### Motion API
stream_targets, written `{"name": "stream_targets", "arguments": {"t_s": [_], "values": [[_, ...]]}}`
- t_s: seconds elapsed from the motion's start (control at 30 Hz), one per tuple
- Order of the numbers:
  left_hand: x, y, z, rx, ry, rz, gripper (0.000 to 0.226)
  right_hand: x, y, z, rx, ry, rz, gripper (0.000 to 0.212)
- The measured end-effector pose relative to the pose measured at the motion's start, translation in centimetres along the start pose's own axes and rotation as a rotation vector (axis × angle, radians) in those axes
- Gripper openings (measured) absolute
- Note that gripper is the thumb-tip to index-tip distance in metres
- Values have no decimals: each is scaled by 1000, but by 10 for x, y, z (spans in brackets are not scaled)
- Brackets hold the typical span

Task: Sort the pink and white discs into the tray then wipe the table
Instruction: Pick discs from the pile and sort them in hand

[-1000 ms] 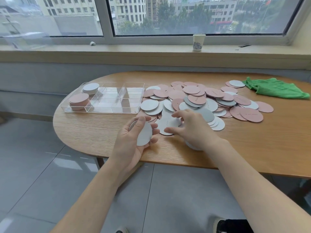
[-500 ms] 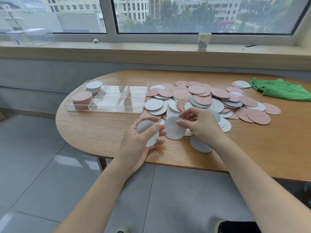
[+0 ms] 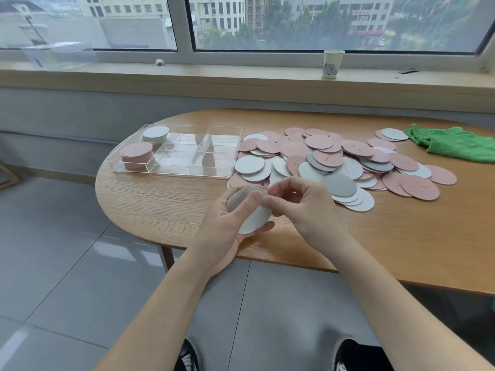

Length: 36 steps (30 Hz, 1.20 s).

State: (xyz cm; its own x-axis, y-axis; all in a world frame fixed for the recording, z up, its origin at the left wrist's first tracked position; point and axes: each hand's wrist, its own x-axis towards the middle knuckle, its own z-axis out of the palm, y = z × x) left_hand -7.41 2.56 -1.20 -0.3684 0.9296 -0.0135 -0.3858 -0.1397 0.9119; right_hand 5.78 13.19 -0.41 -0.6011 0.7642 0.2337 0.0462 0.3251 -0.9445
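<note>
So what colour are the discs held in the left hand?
White, as the head view shows: the left hand grips a small stack of white discs.

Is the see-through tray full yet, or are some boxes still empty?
Not full. The tray holds one pink stack and one white stack at its left end; the other compartments look empty.

Not much to read here, honestly. A few of the pink discs in the pile on the table had small dark lettering printed across the face, but it was way too tiny and blurry to make out any words. One white disc had a faint line of print too, same deal. The paper cup on the windowsill had a bluish pattern on its side, no letters I could tell. A red sign on a building outside was unreadable.
</note>
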Motion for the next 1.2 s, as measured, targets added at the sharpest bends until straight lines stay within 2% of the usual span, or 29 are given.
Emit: {"name": "stream_targets", "arguments": {"t_s": [0.1,0.27,0.37,0.47,0.63,0.83,0.97,1.2], "values": [[3,1,-2,-10,1,-18,23,4,4,4,-136,0,-39,10],[4,5,-6,-51,-3,-71,21,12,6,-24,-291,130,-38,14],[5,6,-4,-65,16,-83,21,15,12,-46,-445,163,26,18],[3,8,0,-89,33,-81,27,12,21,-56,-565,124,104,31],[0,8,9,-98,32,-84,29,11,25,-50,-725,37,129,63],[1,7,12,-64,44,-103,29,15,20,-50,-600,8,221,68],[4,7,12,-34,46,-113,29,14,17,-50,-522,34,208,72],[4,7,13,-40,69,-120,33,10,22,-58,-305,107,182,33]]}}
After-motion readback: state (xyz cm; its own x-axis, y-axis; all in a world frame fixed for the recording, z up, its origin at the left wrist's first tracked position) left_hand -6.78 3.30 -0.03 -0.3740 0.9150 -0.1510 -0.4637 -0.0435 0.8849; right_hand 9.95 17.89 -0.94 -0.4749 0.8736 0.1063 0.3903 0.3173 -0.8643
